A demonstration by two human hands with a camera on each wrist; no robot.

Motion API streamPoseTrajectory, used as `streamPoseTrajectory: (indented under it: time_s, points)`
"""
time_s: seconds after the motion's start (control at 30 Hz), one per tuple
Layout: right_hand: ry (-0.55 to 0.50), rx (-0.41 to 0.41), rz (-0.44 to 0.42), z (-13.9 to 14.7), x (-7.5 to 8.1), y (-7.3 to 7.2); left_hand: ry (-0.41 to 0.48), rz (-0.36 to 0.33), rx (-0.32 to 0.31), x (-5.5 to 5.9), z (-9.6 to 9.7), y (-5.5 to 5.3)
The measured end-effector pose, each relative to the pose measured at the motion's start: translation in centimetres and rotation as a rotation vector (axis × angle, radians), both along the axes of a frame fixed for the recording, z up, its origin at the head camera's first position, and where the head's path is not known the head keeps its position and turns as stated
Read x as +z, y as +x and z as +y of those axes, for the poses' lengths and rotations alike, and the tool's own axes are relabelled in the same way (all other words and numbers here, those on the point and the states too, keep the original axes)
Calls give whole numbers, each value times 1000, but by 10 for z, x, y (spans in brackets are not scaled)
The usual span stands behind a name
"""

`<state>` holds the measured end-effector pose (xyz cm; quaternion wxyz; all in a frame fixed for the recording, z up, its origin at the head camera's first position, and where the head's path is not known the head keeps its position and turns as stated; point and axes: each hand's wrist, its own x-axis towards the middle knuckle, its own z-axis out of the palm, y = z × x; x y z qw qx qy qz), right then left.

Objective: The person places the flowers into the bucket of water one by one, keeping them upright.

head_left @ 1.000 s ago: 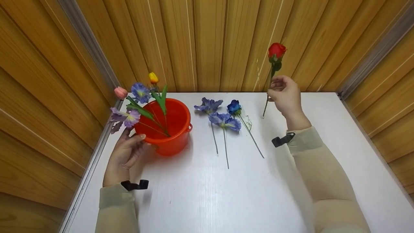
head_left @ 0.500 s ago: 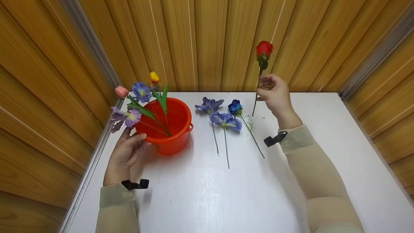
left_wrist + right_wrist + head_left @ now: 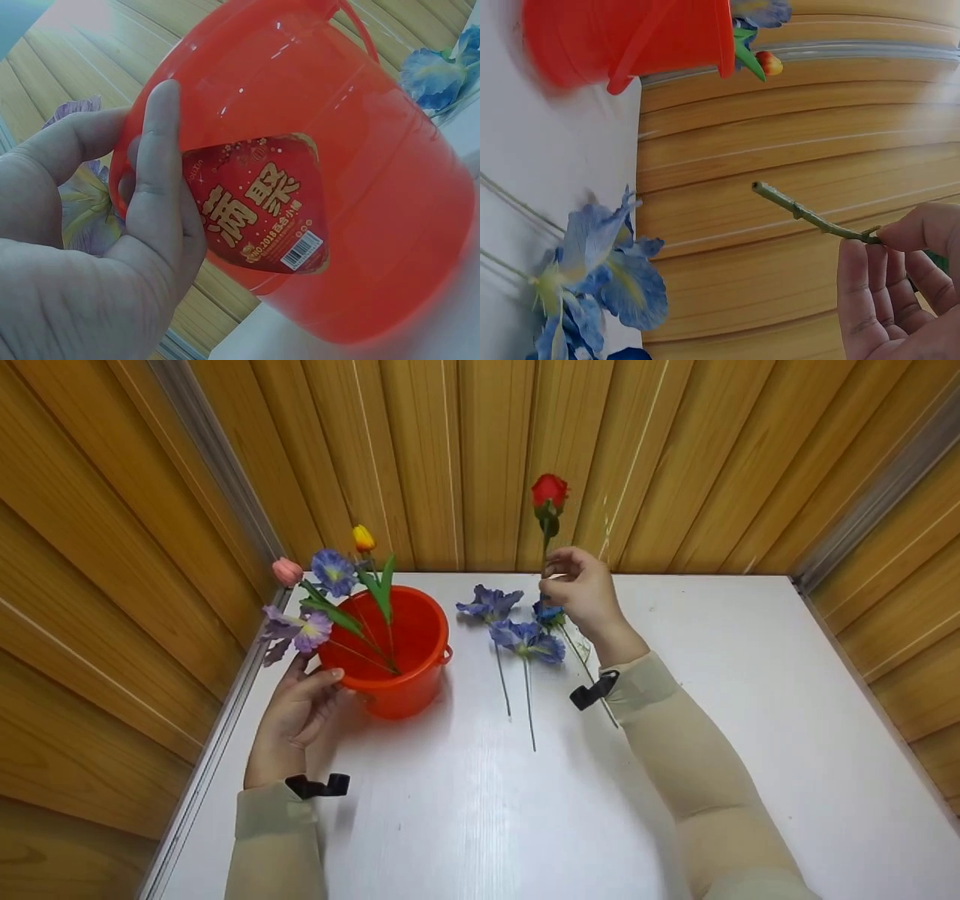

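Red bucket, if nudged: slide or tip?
The bucket likely slides easily: glossy, plastic-looking wall. It could tip: it narrows downward, flowers in it lean over one side. The left hand on its rim probably steadies it.

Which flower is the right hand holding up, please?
The red rose, the only red bloom; the other flowers lie on the table or lean in the bucket.

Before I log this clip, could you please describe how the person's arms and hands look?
The left sleeve and right sleeve are beige with greyish-green cuffs. At each cuff sits a black band with a protruding black piece. The left hand and right hand are ungloved.
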<state>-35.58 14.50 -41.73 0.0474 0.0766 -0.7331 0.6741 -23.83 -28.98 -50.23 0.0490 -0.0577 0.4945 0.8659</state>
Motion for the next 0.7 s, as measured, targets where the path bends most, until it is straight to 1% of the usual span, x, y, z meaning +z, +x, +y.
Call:
streamPoseTrajectory:
  time_s: [0.2,0.4,0.63,0.7]
  points:
    - [-31,64,-3,-34,1,4,8,3,1,0,2,-1]
    - [-19,107,9,-62,2,5,5,1,-13,1,5,-4]
    - [-78,152,2,-93,4,7,-13,6,-28,2,10,-10]
    - [-91,178,2,-103,5,7,-16,4,-24,3,10,-11]
